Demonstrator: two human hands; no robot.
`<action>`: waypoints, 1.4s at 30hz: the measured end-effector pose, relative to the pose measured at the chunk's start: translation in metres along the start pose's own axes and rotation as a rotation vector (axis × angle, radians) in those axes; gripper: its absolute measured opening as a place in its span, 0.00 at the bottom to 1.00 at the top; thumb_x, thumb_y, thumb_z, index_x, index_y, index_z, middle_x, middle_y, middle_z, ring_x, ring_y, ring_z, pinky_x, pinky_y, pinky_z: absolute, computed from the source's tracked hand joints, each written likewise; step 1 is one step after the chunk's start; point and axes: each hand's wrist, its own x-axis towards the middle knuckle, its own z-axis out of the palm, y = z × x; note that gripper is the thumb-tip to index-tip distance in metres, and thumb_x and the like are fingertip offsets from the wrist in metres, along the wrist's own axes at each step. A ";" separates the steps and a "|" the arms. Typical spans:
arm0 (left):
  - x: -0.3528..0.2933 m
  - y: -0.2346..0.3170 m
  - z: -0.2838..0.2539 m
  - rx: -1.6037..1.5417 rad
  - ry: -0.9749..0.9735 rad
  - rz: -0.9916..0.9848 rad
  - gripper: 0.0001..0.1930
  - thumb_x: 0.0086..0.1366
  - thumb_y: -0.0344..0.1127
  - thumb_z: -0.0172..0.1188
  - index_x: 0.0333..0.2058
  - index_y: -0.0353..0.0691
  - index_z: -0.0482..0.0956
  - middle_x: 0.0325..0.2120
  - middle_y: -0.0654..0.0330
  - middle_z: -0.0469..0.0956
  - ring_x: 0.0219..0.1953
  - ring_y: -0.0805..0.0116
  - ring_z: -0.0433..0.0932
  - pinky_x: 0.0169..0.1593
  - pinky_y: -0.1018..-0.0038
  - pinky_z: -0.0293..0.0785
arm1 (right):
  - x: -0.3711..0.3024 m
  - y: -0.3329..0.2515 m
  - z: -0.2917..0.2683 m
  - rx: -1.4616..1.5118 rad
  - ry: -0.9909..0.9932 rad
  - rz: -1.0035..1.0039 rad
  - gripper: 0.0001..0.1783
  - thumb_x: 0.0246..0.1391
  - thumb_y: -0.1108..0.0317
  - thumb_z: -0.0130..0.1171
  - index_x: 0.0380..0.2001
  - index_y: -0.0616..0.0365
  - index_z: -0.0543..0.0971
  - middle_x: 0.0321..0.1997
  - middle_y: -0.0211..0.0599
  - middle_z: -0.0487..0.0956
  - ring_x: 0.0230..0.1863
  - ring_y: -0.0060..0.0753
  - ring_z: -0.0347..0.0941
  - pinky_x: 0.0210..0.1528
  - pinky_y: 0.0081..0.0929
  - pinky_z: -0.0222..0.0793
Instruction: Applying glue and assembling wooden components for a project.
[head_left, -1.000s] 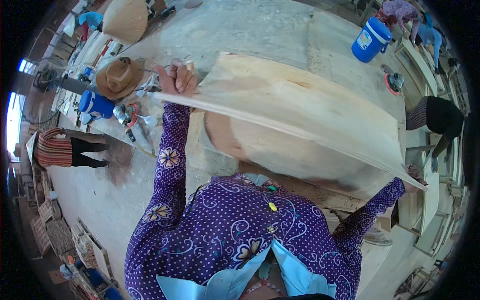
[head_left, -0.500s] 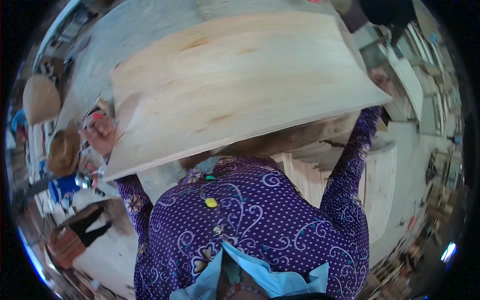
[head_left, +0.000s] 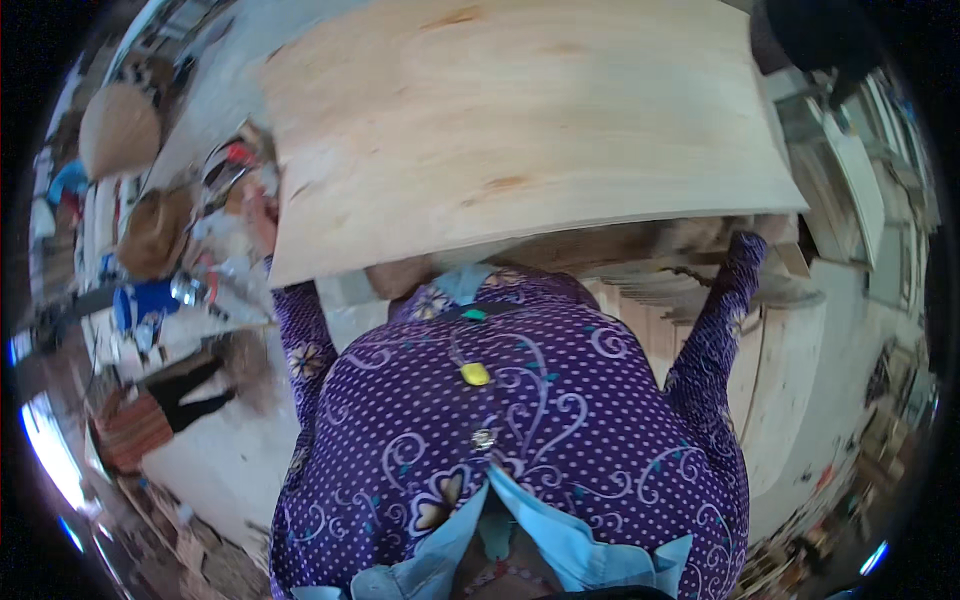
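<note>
A broad, pale wood veneer sheet (head_left: 540, 130) with small brown knots spans the upper middle, its near edge just in front of my chest. My left hand (head_left: 262, 215) is at its left edge, partly covered and blurred, with the fingers closed on that side. My right arm (head_left: 735, 285), in a purple dotted sleeve, reaches up to the sheet's near right corner. The right hand itself is hidden behind that corner, so its fingers do not show.
Below the sheet at right stands a stack of pale wood sheets (head_left: 775, 360). A brown rounded object (head_left: 155, 235) and a blue container (head_left: 140, 303) are at left. Another person (head_left: 140, 425) is at lower left. A dark shape (head_left: 815, 35) stands beyond the far right corner.
The veneer sheet has shifted up and rightward in the view, and its near edge looks more level. My right hand, visible beside the right edge before, is now hidden.
</note>
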 end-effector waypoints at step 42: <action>-0.101 0.100 0.048 0.747 0.409 0.428 0.11 0.61 0.39 0.57 0.34 0.37 0.79 0.27 0.51 0.78 0.30 0.54 0.78 0.35 0.64 0.72 | -0.131 -0.044 -0.178 1.200 0.501 0.160 0.26 0.63 0.54 0.39 0.54 0.64 0.70 0.52 0.52 0.73 0.52 0.46 0.70 0.52 0.42 0.68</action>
